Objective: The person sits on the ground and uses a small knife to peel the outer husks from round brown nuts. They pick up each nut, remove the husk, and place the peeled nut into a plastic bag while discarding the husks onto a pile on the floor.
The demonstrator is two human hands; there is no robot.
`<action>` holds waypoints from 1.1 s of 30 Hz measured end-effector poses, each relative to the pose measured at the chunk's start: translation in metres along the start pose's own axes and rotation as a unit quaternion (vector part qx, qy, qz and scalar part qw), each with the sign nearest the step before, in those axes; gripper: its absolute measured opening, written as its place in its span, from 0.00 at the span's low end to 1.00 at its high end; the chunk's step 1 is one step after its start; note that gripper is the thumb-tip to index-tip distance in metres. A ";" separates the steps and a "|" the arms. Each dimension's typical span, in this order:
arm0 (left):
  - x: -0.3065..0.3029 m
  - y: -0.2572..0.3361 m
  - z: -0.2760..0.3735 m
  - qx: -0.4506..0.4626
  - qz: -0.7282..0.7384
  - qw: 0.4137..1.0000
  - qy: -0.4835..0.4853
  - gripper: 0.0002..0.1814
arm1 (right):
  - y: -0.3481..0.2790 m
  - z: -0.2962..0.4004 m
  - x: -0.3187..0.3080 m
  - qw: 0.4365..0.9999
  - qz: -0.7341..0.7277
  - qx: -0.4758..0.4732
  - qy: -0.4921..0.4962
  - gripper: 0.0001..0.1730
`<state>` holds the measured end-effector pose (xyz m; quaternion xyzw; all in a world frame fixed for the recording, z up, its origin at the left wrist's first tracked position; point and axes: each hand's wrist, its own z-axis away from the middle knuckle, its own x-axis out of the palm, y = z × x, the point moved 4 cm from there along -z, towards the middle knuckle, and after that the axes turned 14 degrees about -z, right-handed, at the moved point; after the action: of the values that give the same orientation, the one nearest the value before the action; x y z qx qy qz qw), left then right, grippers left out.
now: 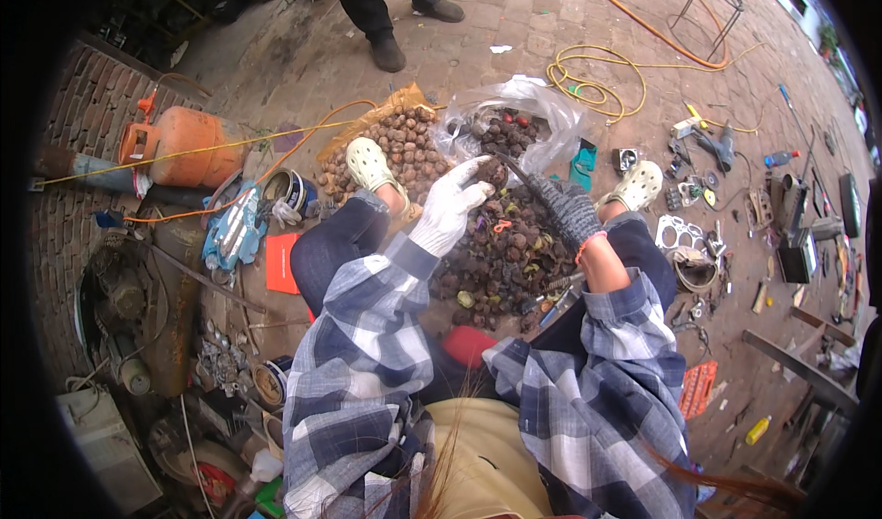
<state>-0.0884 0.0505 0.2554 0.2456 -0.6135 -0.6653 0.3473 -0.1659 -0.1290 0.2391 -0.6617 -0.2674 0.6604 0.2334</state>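
Note:
My left hand (451,205), in a white knit glove, holds a dark-husked walnut (492,172) between thumb and fingers. My right hand (566,210), in a dark grey knit glove, grips a dark, narrow tool (513,168), perhaps a knife; its tip reaches the walnut and its handle is hidden in the fist. Below both hands spreads a heap of blackened walnuts and husk scraps (503,257). Just beyond them, a clear plastic bag (555,116) holds more dark walnuts. Cleaned brown walnuts (406,143) lie on an orange-brown sack (406,97) at the far left.
My feet in cream clogs (368,163) flank the heap. An orange gas cylinder (196,147) lies at left, near a hose and paint bucket (289,192). Another person's legs (368,9) stand ahead. Coiled yellow hose (599,81), a power tool (720,147) and metal parts (682,233) lie at right.

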 end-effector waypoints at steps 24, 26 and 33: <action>-0.006 -0.006 0.000 -0.022 -0.010 0.995 0.094 0.24 | -0.027 0.010 -0.006 0.971 -0.143 0.093 0.165 0.18; -0.010 -0.009 -0.002 -0.013 -0.025 0.994 0.110 0.24 | -0.023 0.009 0.000 0.968 -0.145 0.092 0.184 0.18; -0.011 -0.011 -0.002 0.035 -0.222 0.966 0.129 0.24 | -0.021 0.006 0.002 0.972 -0.116 0.106 0.176 0.19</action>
<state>-0.0816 0.0582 0.2435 0.4709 -0.5166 -0.6668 0.2584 -0.1732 -0.1125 0.2518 -0.7038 -0.2251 0.5264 0.4206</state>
